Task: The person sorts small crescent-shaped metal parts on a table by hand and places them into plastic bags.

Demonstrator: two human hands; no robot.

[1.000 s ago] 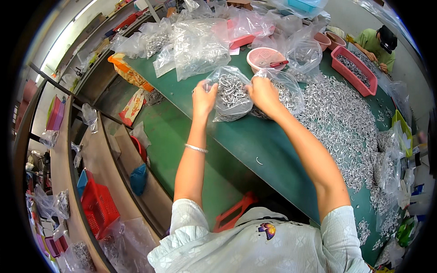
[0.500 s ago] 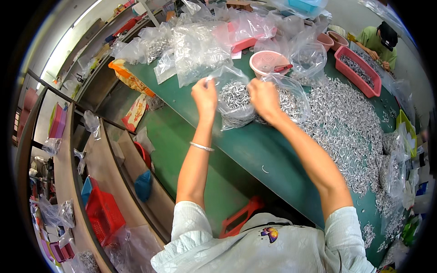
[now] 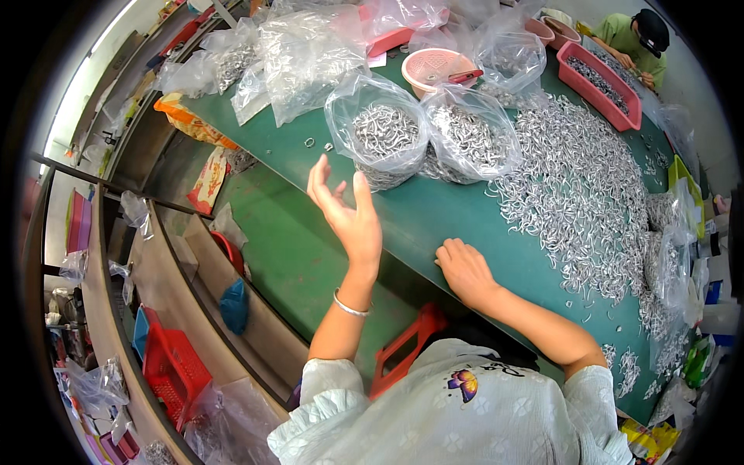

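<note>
My left hand [image 3: 348,218] is raised above the table's near edge, fingers spread and nothing in it. Beyond its fingertips stands an opened clear plastic bag [image 3: 385,132] of small curved silver metal pieces. A second opened bag [image 3: 470,138] of the same pieces touches its right side. My right hand [image 3: 468,271] rests low at the table's near edge, its fingers curled together against the green top [image 3: 418,213]. Whatever lies under those fingers is hidden. To the right spreads a wide heap of loose curved metal pieces [image 3: 573,194].
Behind the bags are a pink basket [image 3: 434,68] with a red-handled tool [image 3: 465,76] and several clear bags [image 3: 306,62]. A long pink bin [image 3: 597,85] stands at the far right, near a co-worker [image 3: 632,46]. A red stool [image 3: 407,349] is below the table edge.
Both hands have let go of the bags, whose mouths now stand wider. My left hand has drawn back and spread; my right hand has come down to the near table edge. The view has shifted slightly.
</note>
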